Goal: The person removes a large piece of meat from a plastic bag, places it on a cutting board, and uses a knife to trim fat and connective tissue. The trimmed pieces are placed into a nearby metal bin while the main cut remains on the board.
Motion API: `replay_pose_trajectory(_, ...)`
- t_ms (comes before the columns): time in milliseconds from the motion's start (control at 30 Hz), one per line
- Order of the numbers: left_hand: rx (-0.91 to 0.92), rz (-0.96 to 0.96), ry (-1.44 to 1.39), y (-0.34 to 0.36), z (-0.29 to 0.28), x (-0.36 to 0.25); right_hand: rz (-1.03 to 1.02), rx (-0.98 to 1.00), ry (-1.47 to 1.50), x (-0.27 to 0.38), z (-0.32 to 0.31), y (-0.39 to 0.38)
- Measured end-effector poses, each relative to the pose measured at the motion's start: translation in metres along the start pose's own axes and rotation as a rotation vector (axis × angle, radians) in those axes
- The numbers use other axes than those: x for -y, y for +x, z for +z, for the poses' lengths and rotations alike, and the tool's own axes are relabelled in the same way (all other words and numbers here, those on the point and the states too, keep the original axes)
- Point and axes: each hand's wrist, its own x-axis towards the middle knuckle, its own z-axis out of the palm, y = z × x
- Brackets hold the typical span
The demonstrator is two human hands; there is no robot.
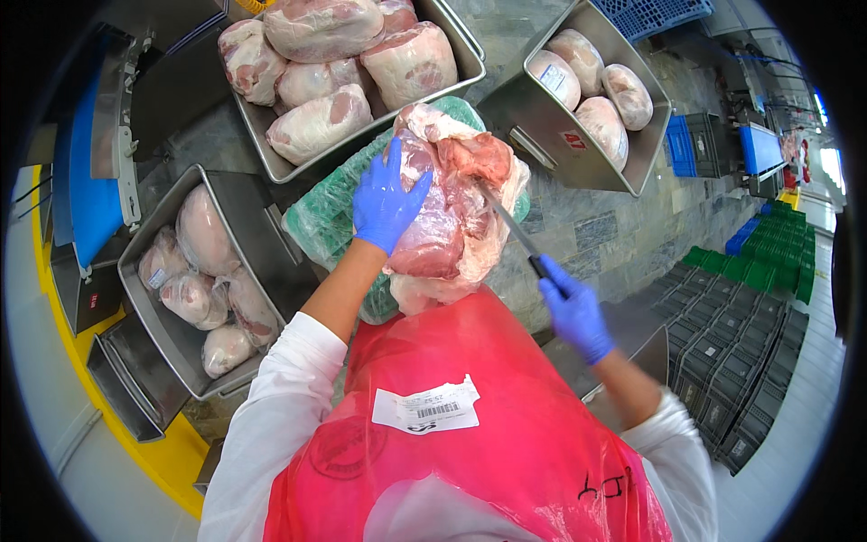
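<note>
A large piece of raw meat (438,230) with a pale fat layer lies in front of me on a green, plastic-wrapped surface (316,217). My left hand (388,200), in a blue glove, rests on the meat's left side with its fingers spread. My right hand (578,314), gloved alike, is closed round the dark handle of a long knife (517,228). The blade points up and left, its tip against or inside the meat beside a redder lump; how deep I cannot tell.
Ahead, a steel bin (471,72) holds several large meat pieces. Bagged meat fills a steel bin (237,221) at left and another (551,144) at far right. Stacked grey crates (736,352) and green crates (768,248) stand on the right. A red apron (433,361) covers my front.
</note>
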Motion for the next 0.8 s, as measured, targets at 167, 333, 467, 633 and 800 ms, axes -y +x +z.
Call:
replay_pose_trajectory(167,-0.032,-0.029,-0.034,-0.014,0.0,0.003,-0.224,-0.294,0.166,-0.066,0.095,-0.011)
replay_pose_trajectory(333,0.085,-0.128,-0.003,-0.013,-0.015,-0.011,-0.398,-0.455,0.077,-0.114,0.134,0.002)
replay_pose_trajectory(467,0.004,0.038,-0.186,-0.014,-0.008,0.002,-0.34,-0.332,0.066,-0.128,0.119,-0.001)
replay_pose_trajectory(633,-0.038,0.049,-0.091,-0.01,-0.004,0.006,-0.305,-0.188,-0.259,-0.072,0.047,0.001)
replay_pose_trajectory(800,-0.362,0.469,0.208,-0.056,0.017,0.007,-0.277,-0.1,-0.381,-0.016,-0.031,-0.043)
